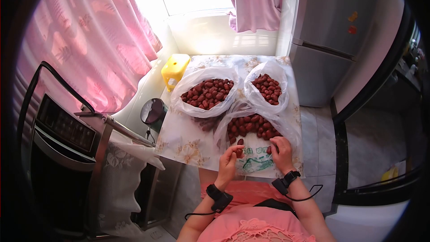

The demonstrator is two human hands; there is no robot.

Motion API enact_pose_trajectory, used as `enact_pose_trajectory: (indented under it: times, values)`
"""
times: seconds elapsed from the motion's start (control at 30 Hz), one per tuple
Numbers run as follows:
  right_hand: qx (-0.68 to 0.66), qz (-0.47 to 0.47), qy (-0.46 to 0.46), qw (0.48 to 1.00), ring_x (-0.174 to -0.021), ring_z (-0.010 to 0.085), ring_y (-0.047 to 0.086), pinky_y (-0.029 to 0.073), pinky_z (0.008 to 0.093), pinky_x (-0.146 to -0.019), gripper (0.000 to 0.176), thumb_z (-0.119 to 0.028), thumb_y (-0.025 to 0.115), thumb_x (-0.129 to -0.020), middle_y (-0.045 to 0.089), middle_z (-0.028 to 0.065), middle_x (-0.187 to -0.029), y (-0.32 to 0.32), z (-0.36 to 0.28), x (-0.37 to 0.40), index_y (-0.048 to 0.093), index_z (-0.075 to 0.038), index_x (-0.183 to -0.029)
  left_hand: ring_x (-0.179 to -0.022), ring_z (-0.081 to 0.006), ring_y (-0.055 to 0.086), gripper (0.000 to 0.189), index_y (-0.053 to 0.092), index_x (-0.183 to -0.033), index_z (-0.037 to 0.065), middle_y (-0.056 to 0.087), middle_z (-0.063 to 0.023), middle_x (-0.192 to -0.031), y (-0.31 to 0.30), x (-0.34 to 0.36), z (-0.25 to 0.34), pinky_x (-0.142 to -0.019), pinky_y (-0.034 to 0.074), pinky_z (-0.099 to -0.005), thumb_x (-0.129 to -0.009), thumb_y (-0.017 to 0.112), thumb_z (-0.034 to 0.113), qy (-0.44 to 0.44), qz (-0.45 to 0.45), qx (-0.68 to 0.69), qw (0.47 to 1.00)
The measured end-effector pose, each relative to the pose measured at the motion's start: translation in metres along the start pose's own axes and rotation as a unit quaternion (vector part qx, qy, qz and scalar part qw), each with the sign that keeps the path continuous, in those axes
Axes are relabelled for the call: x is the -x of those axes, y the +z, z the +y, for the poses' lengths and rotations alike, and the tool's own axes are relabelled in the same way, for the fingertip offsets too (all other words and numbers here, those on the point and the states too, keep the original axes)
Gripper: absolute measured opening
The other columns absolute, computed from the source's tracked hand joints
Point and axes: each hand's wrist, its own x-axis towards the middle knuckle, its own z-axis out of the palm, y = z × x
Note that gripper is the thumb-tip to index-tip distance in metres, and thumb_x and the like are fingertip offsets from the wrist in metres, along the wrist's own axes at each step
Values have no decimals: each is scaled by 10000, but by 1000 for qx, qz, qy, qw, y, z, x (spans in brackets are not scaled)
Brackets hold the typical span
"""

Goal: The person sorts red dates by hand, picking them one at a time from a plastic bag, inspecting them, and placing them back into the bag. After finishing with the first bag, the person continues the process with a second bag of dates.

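Observation:
Red dates (251, 124) lie in an open clear plastic bag (258, 165) with green print, at the near side of the table. My left hand (227, 163) is over the bag's left front part, its thumb and fingers closed on a red date (240, 148). Opposite it, at the bag's right front, my right hand (282, 153) has its fingers pinched round another dark red date (269, 149). Behind are a large white bag of dates (208, 93) at the left and a smaller white bag of dates (268, 88) at the right.
A flower-patterned cloth covers the table (186, 145). Beside its far left corner stands a yellow stool (175, 68), with a dark round-topped appliance (153, 111) nearer me. A fridge (322, 62) stands right of the table, and a black-fronted oven-like appliance (62, 161) is at the left.

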Motion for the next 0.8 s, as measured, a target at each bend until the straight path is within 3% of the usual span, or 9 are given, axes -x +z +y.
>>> enact_pose_trajectory:
  times: [0.1,0.2,0.3,0.37,0.47,0.8]
  values:
    - [2,0,-2,1000,-985,367,660,516,457,-886,214,1,688,-851,691,137,-1042,0,0,0,675,-42,-1060,-942,-94,589,249,624,-1271,20,605,14,-1004,-5,3,-6,-922,475,-263,-1114,454,111,19,-18,-10,1000]
    - [3,1,-1,1000,-984,367,659,515,457,-886,211,4,687,-849,692,138,-1042,1,1,1,677,-41,-1056,-975,-100,608,193,626,-1241,24,616,7,-1036,-6,4,-7,-916,501,-268,-1081,527,70,26,5,22,999]
    - [-1,1,3,1000,-984,367,658,515,457,-886,209,7,686,-849,692,140,-1043,1,2,1,679,-40,-1053,-970,-105,617,217,631,-1179,40,633,-5,-1042,-9,1,-2,-911,505,-269,-978,626,-42,38,71,40,996]
    - [-7,0,4,1000,-984,367,658,515,456,-886,209,7,687,-849,692,141,-1044,2,1,0,680,-40,-1053,-962,-107,623,301,630,-1108,46,642,-16,-1050,-19,-4,2,-905,509,-271,-864,694,-120,23,133,-29,990]
    - [-3,0,1,1000,-984,368,657,517,453,-883,207,5,688,-851,691,142,-1043,1,-1,0,680,-38,-1053,-946,-113,627,301,633,-1091,34,642,-19,-1036,-40,-13,-15,-892,512,-271,-839,716,-108,57,134,-64,987]
    - [-1,2,3,1000,-977,365,659,517,452,-877,196,3,690,-855,692,135,-1039,1,-2,-1,677,-39,-1047,-940,-95,607,221,629,-1067,26,627,-5,-998,-64,-12,-48,-863,496,-246,-880,654,-89,53,117,-69,989]
